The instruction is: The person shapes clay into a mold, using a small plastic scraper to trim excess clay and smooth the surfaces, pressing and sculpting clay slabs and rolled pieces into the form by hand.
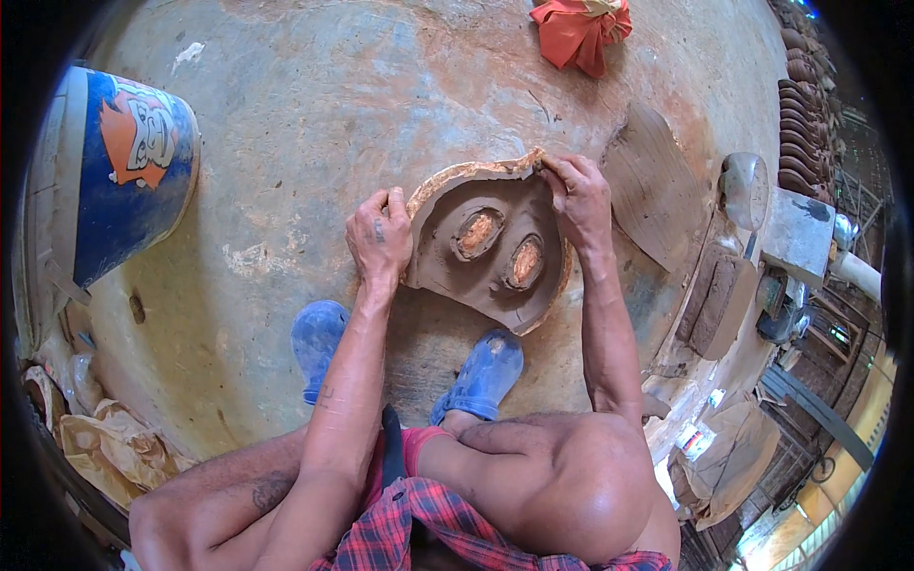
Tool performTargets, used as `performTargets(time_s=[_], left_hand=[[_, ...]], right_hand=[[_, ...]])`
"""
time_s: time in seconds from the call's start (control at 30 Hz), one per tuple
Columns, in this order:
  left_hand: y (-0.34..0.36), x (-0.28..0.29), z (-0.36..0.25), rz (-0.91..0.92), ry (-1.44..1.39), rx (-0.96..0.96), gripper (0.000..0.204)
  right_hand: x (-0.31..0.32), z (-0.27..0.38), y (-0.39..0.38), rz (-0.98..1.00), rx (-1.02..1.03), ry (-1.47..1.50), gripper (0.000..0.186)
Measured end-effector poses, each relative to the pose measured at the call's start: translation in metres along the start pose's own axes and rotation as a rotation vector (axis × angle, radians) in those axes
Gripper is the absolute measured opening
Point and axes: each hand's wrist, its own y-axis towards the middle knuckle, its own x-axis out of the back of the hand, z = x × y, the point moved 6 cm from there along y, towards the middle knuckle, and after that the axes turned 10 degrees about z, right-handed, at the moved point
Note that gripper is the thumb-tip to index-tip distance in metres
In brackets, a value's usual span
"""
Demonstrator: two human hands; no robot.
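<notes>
A mould lined with dark brown clay (495, 228) is in front of me, tilted, with a rough orange-brown rim along its far edge. Two oval openings in the clay show a rough orange surface inside. My left hand (379, 236) grips the mould's left edge, its fingers curled. At the upper right edge my right hand (579, 198) pinches the rim, thumb and fingers closed on it. Just right of that hand a thin flat clay slab (652, 186) lies on the floor.
A blue-and-white bucket (133, 176) stands at the left. An orange-red cloth bundle (581, 36) lies at the far side. Rightward are a clay block (721, 300), a metal bowl (745, 190) and stacked brown curved pieces (802, 143). Crumpled brown paper (119, 452) sits lower left. My blue clogs (486, 373) are below the mould.
</notes>
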Motion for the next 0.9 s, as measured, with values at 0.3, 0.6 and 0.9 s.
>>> performTargets(time_s=[0.3,0.6,0.9], left_hand=[[0.0,0.004,0.003,-0.02,0.044,0.007,0.037],[0.006,0.004,-0.002,-0.017,0.032,-0.031,0.039],[0.017,0.004,-0.017,0.044,0.041,-0.064,0.039]], right_hand=[[0.002,0.0,0.015,0.105,-0.059,-0.184,0.026],[0.0,-0.046,0.074,0.999,-0.097,-0.044,0.049],[-0.014,-0.062,0.074,1.115,-0.388,0.125,0.032]])
